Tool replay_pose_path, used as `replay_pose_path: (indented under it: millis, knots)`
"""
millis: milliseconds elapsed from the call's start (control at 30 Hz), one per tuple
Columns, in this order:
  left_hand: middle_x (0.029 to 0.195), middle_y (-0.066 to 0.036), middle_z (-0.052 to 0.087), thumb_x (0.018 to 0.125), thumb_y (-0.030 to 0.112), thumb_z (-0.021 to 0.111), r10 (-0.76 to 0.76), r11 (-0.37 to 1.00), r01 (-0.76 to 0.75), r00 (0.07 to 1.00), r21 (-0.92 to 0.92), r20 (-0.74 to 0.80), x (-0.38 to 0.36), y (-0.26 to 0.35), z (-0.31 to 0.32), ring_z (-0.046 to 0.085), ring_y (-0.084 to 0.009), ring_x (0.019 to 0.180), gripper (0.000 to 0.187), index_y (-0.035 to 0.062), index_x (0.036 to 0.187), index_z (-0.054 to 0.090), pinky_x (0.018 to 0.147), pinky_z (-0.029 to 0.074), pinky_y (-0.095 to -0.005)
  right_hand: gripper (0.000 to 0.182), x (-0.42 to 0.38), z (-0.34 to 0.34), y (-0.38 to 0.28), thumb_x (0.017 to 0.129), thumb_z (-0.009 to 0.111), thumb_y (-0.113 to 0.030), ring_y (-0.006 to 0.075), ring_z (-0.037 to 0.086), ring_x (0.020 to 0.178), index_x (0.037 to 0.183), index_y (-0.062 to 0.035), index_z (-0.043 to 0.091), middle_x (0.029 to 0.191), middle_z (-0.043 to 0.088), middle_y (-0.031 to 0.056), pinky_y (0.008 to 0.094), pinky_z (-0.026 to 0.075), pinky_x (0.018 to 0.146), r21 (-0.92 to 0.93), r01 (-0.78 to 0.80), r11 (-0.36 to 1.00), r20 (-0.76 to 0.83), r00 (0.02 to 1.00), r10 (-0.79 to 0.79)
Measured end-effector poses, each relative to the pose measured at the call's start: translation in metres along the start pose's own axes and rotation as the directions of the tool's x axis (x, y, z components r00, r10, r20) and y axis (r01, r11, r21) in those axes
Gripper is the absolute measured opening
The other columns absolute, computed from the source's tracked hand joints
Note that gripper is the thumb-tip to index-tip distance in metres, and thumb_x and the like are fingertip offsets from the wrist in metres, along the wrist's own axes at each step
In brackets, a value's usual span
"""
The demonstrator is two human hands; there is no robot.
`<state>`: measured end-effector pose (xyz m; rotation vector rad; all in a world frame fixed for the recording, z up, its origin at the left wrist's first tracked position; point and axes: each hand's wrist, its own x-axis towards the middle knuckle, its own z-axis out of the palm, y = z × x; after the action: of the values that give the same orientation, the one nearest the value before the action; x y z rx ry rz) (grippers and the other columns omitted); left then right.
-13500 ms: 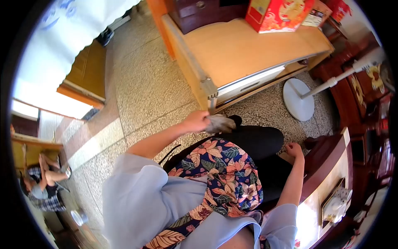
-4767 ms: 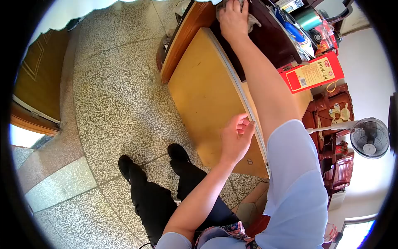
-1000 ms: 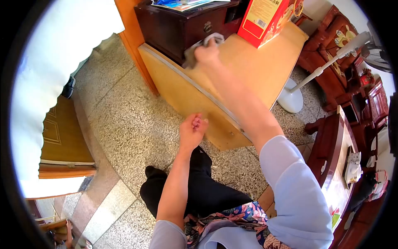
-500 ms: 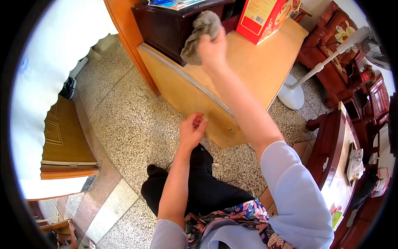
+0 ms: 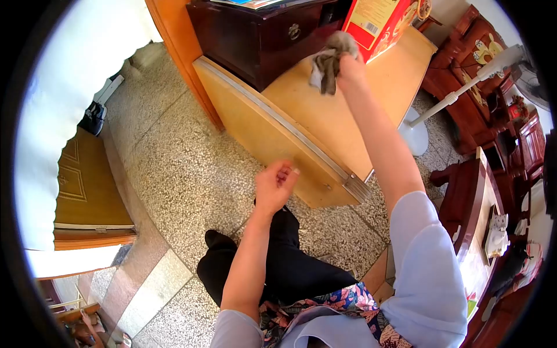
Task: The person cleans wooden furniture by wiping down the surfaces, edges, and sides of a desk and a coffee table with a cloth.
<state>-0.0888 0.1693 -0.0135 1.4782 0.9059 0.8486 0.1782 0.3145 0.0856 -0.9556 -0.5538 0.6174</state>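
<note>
My right hand [image 5: 351, 74] is closed around a crumpled grey-brown cloth [image 5: 332, 62], which hangs over the light wooden cabinet top [image 5: 371, 104], close to the front of a red and yellow box [image 5: 377, 26]. To its left stands a dark wooden chest [image 5: 232, 43] with a ring-shaped drawer pull. Lower down, my left hand [image 5: 274, 187] is loosely curled beside the cabinet's side panel [image 5: 243, 116], nothing showing in its fingers.
A white standing fan [image 5: 447, 101] rises past the cabinet's right edge, near carved red-brown chairs [image 5: 464, 69]. A dark wooden table [image 5: 470, 203] is at right. Speckled floor [image 5: 174, 139] surrounds my feet. Another person [image 5: 87, 333] appears at lower left.
My right hand has carried the cloth right, from in front of the dark chest to near the red box, uncovering the drawer pull. My left hand has barely shifted.
</note>
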Motion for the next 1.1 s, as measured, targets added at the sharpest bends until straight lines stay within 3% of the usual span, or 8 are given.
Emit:
replay_pose_path:
  millis: [167,267,600,667,833,900,1000,1100]
  knots:
    - [0.075,0.001,0.055,0.082,0.013,0.067,-0.072,0.997,0.072,0.997,-0.026,0.004,0.007,-0.006,-0.001,0.048,-0.0056,0.068,0.023,-0.0021,0.099,0.061,0.063,0.042,-0.0217,0.049,0.049,0.011,0.026,0.081,0.045,0.001,0.0302,0.055,0.105,0.128,-0.0095,0.042,0.117,0.054,0.0144,0.0454,0.049,0.082,-0.178,-0.329,0.927,-0.008,0.943,0.333]
    - [0.075,0.001,0.055,0.082,0.013,0.067,-0.090,0.996,0.091,0.996,-0.023,0.018,0.011,-0.007,-0.001,0.048,-0.0054,0.068,0.024,-0.0020,0.099,0.061,0.062,0.042,-0.0219,0.060,0.067,0.007,0.082,0.079,0.052,-0.006,0.0308,0.051,0.111,0.136,-0.0092,0.035,0.126,0.050,0.0156,0.0396,0.043,0.090,-0.361,-0.015,0.933,0.025,0.999,0.026]
    - [0.069,-0.006,0.060,0.079,0.016,0.068,-0.023,0.999,0.023,1.000,-0.049,-0.004,0.012,-0.012,0.016,0.054,-0.0105,0.060,0.024,-0.0040,0.092,0.062,0.057,0.046,-0.0242,0.045,-0.056,0.050,0.080,0.076,0.050,0.003,0.0172,0.051,0.069,0.118,-0.0078,0.043,0.095,0.054,0.0101,0.0308,0.043,0.055,-0.489,0.133,0.862,0.313,0.949,0.031]
    - [0.069,-0.006,0.060,0.079,0.015,0.067,-0.024,0.999,0.023,0.999,-0.026,-0.044,0.010,-0.007,0.017,0.054,-0.0107,0.059,0.023,-0.0038,0.090,0.062,0.057,0.046,-0.0244,0.039,-0.088,0.059,0.063,0.074,0.052,0.001,0.0189,0.051,0.080,0.112,-0.0057,0.046,0.096,0.054,0.0096,0.0308,0.044,0.064,-0.459,0.091,0.883,0.399,0.910,0.113]
    - [0.067,-0.004,0.058,0.078,0.014,0.067,-0.017,0.995,0.023,0.998,0.101,-0.059,0.004,-0.004,0.015,0.052,-0.0105,0.058,0.019,-0.0027,0.086,0.061,0.056,0.045,-0.0251,0.026,-0.117,0.063,0.041,0.075,0.054,-0.004,0.0205,0.052,0.087,0.101,-0.0079,0.057,0.096,0.056,0.0109,0.0300,0.044,0.073,-0.553,0.732,0.398,0.770,0.632,-0.094]
    - [0.066,-0.003,0.057,0.078,0.014,0.067,-0.003,0.992,0.011,0.998,0.128,-0.057,0.004,-0.023,0.011,0.051,-0.0104,0.057,0.018,-0.0022,0.085,0.061,0.055,0.044,-0.0250,0.024,-0.142,0.079,0.023,0.077,0.054,-0.007,0.0196,0.055,0.086,0.100,-0.0095,0.060,0.096,0.059,0.0108,0.0305,0.045,0.072,-0.511,0.703,0.495,0.856,0.472,0.213]
    - [0.064,-0.003,0.054,0.078,0.016,0.066,0.004,0.994,0.003,0.998,0.108,-0.068,-0.003,-0.017,0.001,0.050,-0.0128,0.056,0.019,-0.0013,0.083,0.060,0.056,0.044,-0.0269,0.027,-0.179,0.084,-0.014,0.078,0.054,-0.008,0.0184,0.057,0.085,0.104,-0.0115,0.060,0.096,0.062,0.0090,0.0314,0.047,0.068,-0.611,0.068,0.789,0.738,0.408,0.537]
    - [0.069,-0.005,0.059,0.078,0.018,0.066,0.217,0.974,-0.192,0.948,0.123,-0.234,0.000,-0.082,0.003,0.053,-0.0169,0.058,0.020,-0.0005,0.085,0.061,0.058,0.045,-0.0292,0.027,-0.185,0.058,-0.027,0.078,0.055,-0.007,0.0187,0.060,0.086,0.105,-0.0070,0.059,0.095,0.064,0.0086,0.0339,0.050,0.069,-0.573,-0.193,0.796,0.616,0.539,0.574]
